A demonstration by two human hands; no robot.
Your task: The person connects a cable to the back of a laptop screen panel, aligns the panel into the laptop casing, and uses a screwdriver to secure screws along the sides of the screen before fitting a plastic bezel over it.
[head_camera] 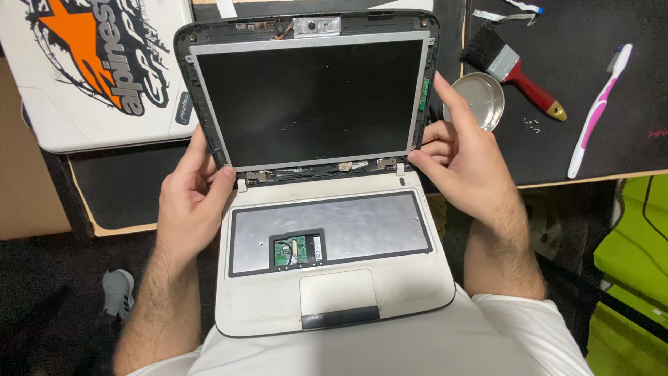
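A small white laptop (417, 278) rests on my lap with its keyboard removed, leaving a bare metal tray (362, 230) and a small green circuit board (289, 251) showing. Its screen (309, 94) stands upright with the front bezel off, so the panel's metal frame and hinges are exposed. My left hand (191, 202) grips the lower left corner of the screen near the hinge. My right hand (463, 150) holds the right edge and lower right corner of the screen, fingers pressed against it.
On the black mat (591, 125) to the right lie a round metal dish (480, 101), a red-handled paintbrush (511, 69) and a pink-and-white toothbrush (598, 108). A white case with orange and black graphics (90, 76) lies at the upper left. A green bag (633, 271) sits at the lower right.
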